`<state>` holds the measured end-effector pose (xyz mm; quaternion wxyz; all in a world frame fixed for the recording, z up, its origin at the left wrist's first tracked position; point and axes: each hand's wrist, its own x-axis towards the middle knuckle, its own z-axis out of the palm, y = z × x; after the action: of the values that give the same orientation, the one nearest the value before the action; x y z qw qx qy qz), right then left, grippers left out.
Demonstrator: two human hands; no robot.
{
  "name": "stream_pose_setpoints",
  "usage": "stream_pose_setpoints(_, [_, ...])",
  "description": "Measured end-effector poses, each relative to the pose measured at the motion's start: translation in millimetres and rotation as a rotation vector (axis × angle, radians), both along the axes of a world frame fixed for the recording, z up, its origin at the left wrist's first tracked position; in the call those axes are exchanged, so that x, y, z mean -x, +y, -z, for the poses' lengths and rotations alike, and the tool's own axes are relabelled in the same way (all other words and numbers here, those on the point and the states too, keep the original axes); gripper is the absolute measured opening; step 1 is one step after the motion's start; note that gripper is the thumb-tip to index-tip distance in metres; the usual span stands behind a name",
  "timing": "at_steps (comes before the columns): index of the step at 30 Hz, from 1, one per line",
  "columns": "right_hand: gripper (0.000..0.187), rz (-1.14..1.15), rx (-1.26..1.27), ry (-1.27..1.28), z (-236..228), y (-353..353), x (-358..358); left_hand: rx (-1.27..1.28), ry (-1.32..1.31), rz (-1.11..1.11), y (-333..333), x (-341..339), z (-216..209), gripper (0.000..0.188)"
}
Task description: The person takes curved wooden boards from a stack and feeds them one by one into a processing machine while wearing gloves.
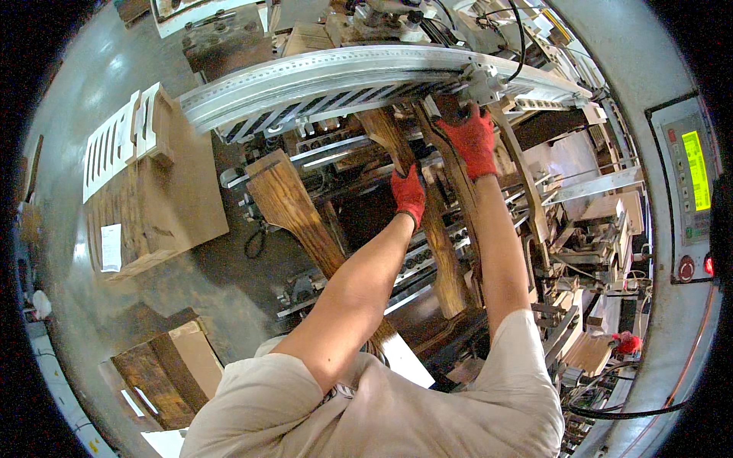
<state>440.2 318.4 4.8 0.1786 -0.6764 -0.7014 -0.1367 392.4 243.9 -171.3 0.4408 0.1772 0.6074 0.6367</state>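
Both hands wear red gloves and reach over the machine bed. My left hand [410,195] is closed on a curved brown wooden board [443,259], which runs from under the metal beam toward me. Farther forward and to the right, my right hand [473,145] curls over a darker, narrow wooden board [452,172] close to the beam; its fingertips are partly hidden. To the left, another shaped wooden board [286,195] with a wide end lies across the rails. A slim curved wooden strip [523,175] stands right of my right hand.
An aluminium beam [328,76] with a striped underside spans the machine ahead. At left stands a stack of wooden boards [160,202] with white slotted pieces on top. A control panel [687,175] with a lit screen is at right. Boards [164,374] lie lower left.
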Motion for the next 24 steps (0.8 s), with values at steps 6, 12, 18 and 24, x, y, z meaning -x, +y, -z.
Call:
stream_pose_setpoints(6, [0.052, -0.116, 0.576, 0.021, 0, -139, 9, -0.188, -0.589, -0.044, 33, 6, 58, 0.041])
stream_pose_setpoints(12, [0.055, -0.042, 0.298, -0.145, 58, -210, -9, -0.217, -0.071, -0.014, -12, 5, -13, 0.042])
stream_pose_setpoints(18, [0.060, 0.088, 0.329, 0.014, 64, -210, 2, 0.023, -0.087, -0.048, 2, -5, 1, 0.047])
stream_pose_setpoints(24, [0.055, 0.072, 0.334, 0.154, 63, -212, 4, 0.059, 0.069, -0.023, 11, -5, 9, 0.049])
